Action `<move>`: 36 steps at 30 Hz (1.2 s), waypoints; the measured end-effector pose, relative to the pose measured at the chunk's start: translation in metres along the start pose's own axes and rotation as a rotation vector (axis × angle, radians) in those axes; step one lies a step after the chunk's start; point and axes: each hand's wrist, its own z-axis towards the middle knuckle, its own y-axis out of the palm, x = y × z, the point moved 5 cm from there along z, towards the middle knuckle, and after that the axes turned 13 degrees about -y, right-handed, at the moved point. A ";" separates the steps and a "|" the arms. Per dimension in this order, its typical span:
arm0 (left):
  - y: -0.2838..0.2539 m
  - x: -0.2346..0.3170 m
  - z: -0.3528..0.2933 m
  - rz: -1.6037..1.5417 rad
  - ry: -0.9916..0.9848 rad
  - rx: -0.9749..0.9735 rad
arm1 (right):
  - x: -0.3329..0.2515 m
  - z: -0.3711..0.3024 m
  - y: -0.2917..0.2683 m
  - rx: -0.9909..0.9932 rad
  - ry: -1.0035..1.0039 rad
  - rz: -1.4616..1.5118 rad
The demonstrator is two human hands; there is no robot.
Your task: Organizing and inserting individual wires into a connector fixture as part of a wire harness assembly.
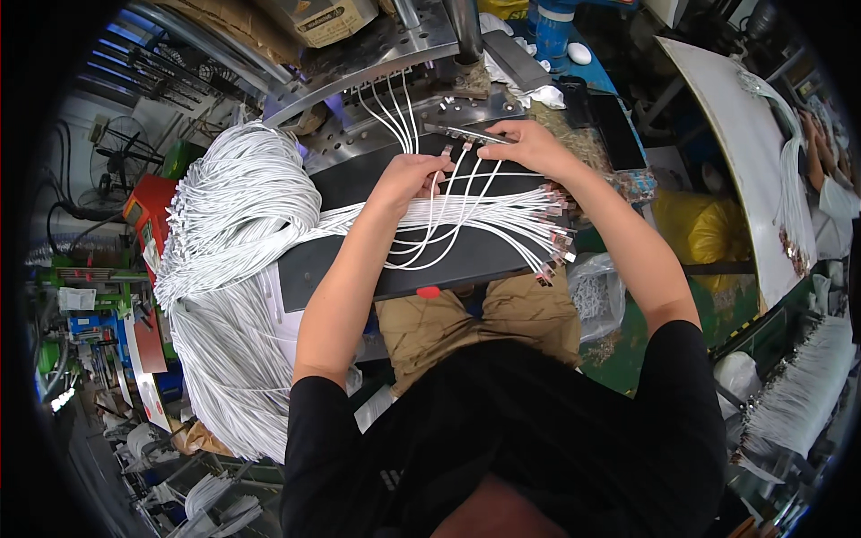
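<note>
hand could pass along near edge of board point(309, 273), betw cables & lap, but l forearm point(345, 260) spans it. cable pile point(242, 179) blocks l side; cable fan point(489, 213) fills mid. far side: press point(359, 76) overhangs, 3 wires point(402, 121) in the way nr l hand point(420, 179). gap to r hand point(531, 148) tight, w/ cables crossing & metal strip point(466, 134) behind.

Factory workshop | steel machine frame point(372, 61) | heaped white cables point(242, 202) | black fan point(117, 149) | green floor point(635, 325)
</note>
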 end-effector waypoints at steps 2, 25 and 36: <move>0.003 0.002 -0.001 0.047 0.011 -0.013 | -0.009 -0.003 0.002 -0.039 -0.015 -0.008; -0.049 0.017 -0.006 0.228 0.274 0.357 | -0.035 0.022 -0.006 0.015 -0.279 -0.817; -0.025 0.039 -0.009 -0.353 0.139 -0.078 | 0.022 0.233 -0.012 0.369 -0.634 -0.882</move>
